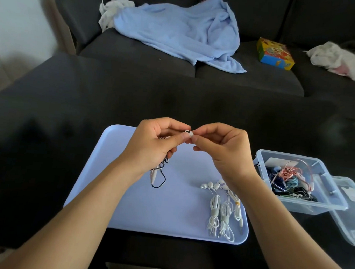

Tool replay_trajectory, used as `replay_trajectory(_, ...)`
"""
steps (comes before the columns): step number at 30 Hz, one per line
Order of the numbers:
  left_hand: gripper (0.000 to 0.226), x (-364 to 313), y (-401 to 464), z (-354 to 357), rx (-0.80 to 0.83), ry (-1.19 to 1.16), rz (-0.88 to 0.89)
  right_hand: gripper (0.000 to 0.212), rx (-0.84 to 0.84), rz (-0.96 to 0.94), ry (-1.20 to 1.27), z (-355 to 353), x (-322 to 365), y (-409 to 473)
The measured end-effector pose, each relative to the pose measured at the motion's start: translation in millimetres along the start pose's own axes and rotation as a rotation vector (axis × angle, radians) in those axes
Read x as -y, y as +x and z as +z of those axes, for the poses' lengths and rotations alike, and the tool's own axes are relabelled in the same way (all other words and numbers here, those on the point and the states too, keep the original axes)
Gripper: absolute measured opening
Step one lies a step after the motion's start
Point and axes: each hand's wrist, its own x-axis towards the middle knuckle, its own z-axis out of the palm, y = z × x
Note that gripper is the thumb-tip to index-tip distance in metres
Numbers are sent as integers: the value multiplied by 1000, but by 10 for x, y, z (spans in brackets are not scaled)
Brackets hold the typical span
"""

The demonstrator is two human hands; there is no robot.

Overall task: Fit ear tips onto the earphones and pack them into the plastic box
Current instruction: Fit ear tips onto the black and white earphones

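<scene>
White ear tip (189, 133) pinched between left hand (153, 145) and right hand (224, 150), mid-fitting; white bundled earphones (222, 211) on lilac plastic tray (124, 194) unpacked, clear plastic box (262, 163) part-filled.

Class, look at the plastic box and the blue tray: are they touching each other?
Apart. The head view shows a strip of dark table between the box and the tray's right edge.

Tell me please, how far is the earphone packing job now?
Done, apparently: several coloured earphones already lie tangled in the open plastic box. In hand: the left hand holds a black-cabled earphone while the right hand pinches a white ear tip at its bud. Left: three bundled white earphones on the blue tray are not yet packed.
</scene>
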Motion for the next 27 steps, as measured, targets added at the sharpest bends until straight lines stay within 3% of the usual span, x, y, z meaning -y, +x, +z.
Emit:
replay_trajectory(10, 14, -7, 3, -7, -10, -111, -36, 24, 26, 25, 97, -17, 17, 16)
replay_trajectory(15, 15, -22, 2, 11, -1, -142, -73, 8, 36, 37, 109, -24, 9, 11)
replay_trajectory(23, 15, -48, -8, 30, 23, -211, -97, 31, 67, 15, 94, -42, 26, 9)
replay_trajectory(27, 21, -60, 0, 11, 76, -247, -157, 38, 208, 100, 180, -100, 63, 21)
